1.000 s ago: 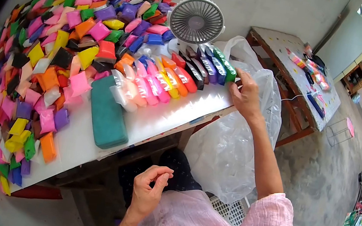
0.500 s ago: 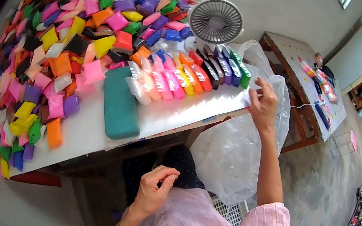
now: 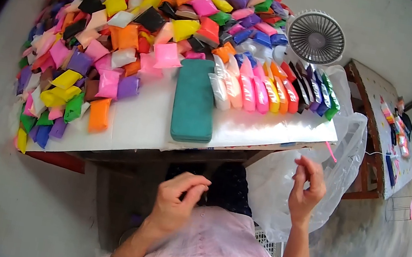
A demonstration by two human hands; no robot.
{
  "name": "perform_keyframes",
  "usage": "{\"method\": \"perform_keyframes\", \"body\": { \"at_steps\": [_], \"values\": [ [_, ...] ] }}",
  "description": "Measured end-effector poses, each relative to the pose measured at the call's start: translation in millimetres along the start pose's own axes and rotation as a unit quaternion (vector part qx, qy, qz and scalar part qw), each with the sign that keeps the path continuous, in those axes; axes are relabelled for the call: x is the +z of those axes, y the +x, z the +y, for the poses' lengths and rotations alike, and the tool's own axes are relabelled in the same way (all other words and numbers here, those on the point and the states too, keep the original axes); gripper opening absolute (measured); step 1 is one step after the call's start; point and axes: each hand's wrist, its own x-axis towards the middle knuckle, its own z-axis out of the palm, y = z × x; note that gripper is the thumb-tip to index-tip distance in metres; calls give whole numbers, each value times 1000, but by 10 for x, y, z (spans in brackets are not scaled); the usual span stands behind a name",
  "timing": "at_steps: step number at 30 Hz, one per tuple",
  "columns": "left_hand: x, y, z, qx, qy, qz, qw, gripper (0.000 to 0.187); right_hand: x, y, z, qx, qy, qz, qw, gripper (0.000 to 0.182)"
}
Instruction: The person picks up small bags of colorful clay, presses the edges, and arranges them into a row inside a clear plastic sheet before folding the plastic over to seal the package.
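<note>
My left hand [image 3: 177, 202] is in front of the pink shirt, thumb and fingertips pinched together; whatever may be between them is hidden. To the right, my right hand [image 3: 308, 186] hovers below the table edge in front of a clear plastic bag [image 3: 272, 188]. Its fingers are bent, with a gap to the thumb and nothing seen in it. On the white table, a row of shiny packets [image 3: 261, 91] stands side by side, running from white and peach through pink, yellow, orange and red to black, purple, blue and green. A teal oblong block or case [image 3: 195, 102] lies at the row's left end.
A large heap of colourful small packets [image 3: 115, 37] covers the table's left and back. A round fan [image 3: 316, 37] stands behind the row. A pink strip [image 3: 330, 151] sticks out at the right corner. Another table [image 3: 377, 113] and a stool [image 3: 401, 208] are farther right.
My right hand has drawn back from the green end of the row to below the table edge. My left hand stays pinched near my body. The view has shifted, so the table appears farther right.
</note>
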Motion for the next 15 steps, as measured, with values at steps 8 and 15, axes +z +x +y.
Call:
{"method": "perform_keyframes", "body": {
  "at_steps": [8, 15],
  "values": [
    [-505, 98, 129, 27, -16, 188, 982, 15, 99, -642, 176, 45, -19, -101, 994, 14],
    [176, -169, -340, -125, -19, -110, 986, 12, -495, -693, 737, 220, -145, 75, 962, 14]
  ]
}}
